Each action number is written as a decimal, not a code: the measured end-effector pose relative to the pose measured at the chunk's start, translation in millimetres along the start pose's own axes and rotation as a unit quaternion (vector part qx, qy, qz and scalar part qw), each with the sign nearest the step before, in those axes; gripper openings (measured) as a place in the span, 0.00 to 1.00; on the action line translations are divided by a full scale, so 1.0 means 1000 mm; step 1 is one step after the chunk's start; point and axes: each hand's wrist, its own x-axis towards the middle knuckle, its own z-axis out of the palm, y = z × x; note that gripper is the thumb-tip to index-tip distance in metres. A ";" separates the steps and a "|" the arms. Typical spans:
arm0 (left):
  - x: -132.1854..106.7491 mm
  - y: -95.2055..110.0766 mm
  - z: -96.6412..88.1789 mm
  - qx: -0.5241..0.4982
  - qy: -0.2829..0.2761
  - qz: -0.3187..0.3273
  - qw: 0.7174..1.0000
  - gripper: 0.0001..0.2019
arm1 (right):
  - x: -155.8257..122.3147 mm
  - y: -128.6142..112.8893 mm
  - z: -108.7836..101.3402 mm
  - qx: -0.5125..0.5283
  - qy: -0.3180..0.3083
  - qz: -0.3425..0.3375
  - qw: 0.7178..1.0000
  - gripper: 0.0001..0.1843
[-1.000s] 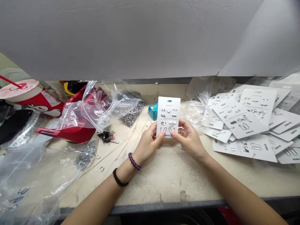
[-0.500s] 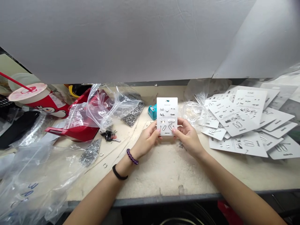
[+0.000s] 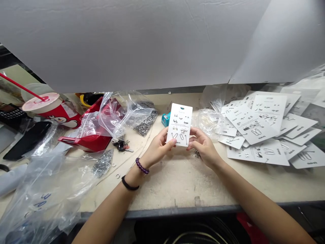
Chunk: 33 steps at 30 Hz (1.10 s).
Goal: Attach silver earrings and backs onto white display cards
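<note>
Between my hands stands a white earring card (image 3: 179,124), tilted a little to the right, with rows of small silver studs and safety-pin-shaped pieces on its front. My left hand (image 3: 162,144) pinches its lower left corner, thumb in front and the other fingers partly hidden behind. At the lower right edge, the curled fingertips of my right hand (image 3: 203,145) touch the card. Some small metal pieces (image 3: 197,154) lie on the table beneath my right hand. Just behind the card's left edge is a teal object (image 3: 166,119).
Many filled earring cards (image 3: 259,149) are heaped at the right beside a crumpled clear bag (image 3: 209,120). Leftward are bags of small metal parts (image 3: 146,123), a red scoop-like tray (image 3: 93,142), keys (image 3: 120,145), a phone (image 3: 27,140) and a red cup with a straw (image 3: 57,113).
The card has tipped from upright to a slight rightward lean. My right thumb has slid off its front to the edge, while my left hand keeps its grip. The view has shifted slightly.
</note>
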 end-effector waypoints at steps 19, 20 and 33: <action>-0.003 -0.010 0.014 -0.020 0.029 0.021 0.999 0.21 | -0.004 -0.008 0.005 -0.057 0.005 0.008 0.998 0.22; -0.003 -0.009 0.014 -0.020 0.033 0.022 0.999 0.21 | -0.004 -0.008 0.005 -0.059 0.004 0.007 0.998 0.22; -0.009 -0.012 0.024 0.144 0.090 0.012 0.985 0.15 | -0.005 0.006 0.007 -0.126 0.059 -0.021 0.990 0.16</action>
